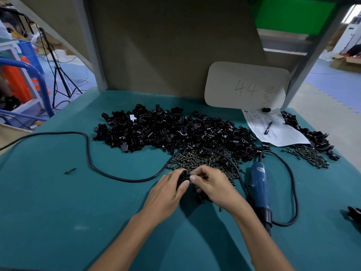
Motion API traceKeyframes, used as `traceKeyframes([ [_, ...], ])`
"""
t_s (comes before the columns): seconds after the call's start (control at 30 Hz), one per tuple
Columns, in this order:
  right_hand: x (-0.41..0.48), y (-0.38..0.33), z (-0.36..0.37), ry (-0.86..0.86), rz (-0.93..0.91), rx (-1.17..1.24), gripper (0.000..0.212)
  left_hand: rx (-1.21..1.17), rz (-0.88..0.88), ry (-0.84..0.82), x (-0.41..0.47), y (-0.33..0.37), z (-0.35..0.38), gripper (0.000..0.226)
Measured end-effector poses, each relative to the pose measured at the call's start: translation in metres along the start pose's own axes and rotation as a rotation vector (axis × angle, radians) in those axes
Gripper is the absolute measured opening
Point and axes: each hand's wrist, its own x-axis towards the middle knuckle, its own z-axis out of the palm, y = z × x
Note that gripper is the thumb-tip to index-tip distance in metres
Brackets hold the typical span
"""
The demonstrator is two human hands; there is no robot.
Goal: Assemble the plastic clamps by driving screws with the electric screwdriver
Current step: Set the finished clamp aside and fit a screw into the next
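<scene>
Gripping a small black plastic clamp (183, 176) with left hand (168, 190), fingers curled round it, centre of frame; pinching the same piece with right hand (213, 184). Just right, lying untouched on teal felt tabletop (78, 202), blue corded electric screwdriver (259, 185).

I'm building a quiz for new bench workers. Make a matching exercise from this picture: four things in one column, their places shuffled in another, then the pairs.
1 electric screwdriver
2 black clamp part
3 card marked 44
4 screw pile

A held between left hand and right hand
B leaning on the back board
C lying on the mat, right of both hands
D heaped beyond both hands

Pairs: 1-C, 2-A, 3-B, 4-D
</scene>
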Motion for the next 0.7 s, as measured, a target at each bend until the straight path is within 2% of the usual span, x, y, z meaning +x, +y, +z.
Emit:
traceKeyframes([
  [0.17, -0.003, -0.007, 0.002, -0.022, -0.004, -0.288, 0.04, 0.047, 0.018, -0.007, 0.0, 0.001, 0.001, 0.054],
  [0.23, -0.007, -0.009, -0.005, -0.02, -0.002, -0.352, 0.04, 0.029, 0.019, 0.003, 0.0, -0.001, 0.001, 0.048],
  [0.3, -0.017, -0.001, -0.025, 0.089, 0.034, -0.421, 0.035, 0.021, 0.006, 0.004, -0.001, -0.003, 0.002, 0.053],
  [0.4, -0.044, 0.032, -0.065, 0.458, 0.234, -0.573, 0.048, 0.031, 0.004, 0.001, 0.0, -0.003, 0.005, 0.058],
  [0.47, -0.062, 0.052, -0.084, 0.466, 0.479, -0.581, 0.073, 0.04, 0.013, 0.0, 0.001, -0.002, 0.006, 0.059],
  [0.53, -0.068, 0.062, -0.092, 0.373, 0.644, -0.51, 0.091, 0.037, 0.008, 0.0, 0.002, -0.002, 0.006, 0.06],
  [0.6, -0.066, 0.068, -0.099, 0.348, 0.655, -0.378, 0.099, 0.024, -0.004, 0.002, 0.001, -0.003, 0.006, 0.062],
  [0.67, -0.064, 0.069, -0.104, 0.397, 0.6, -0.009, 0.093, 0.019, -0.004, 0.001, 0.0, -0.003, 0.005, 0.062],
  [0.7, -0.064, 0.07, -0.105, 0.419, 0.559, 0.222, 0.081, 0.024, 0.0, 0.002, 0.0, -0.002, 0.005, 0.062],
])
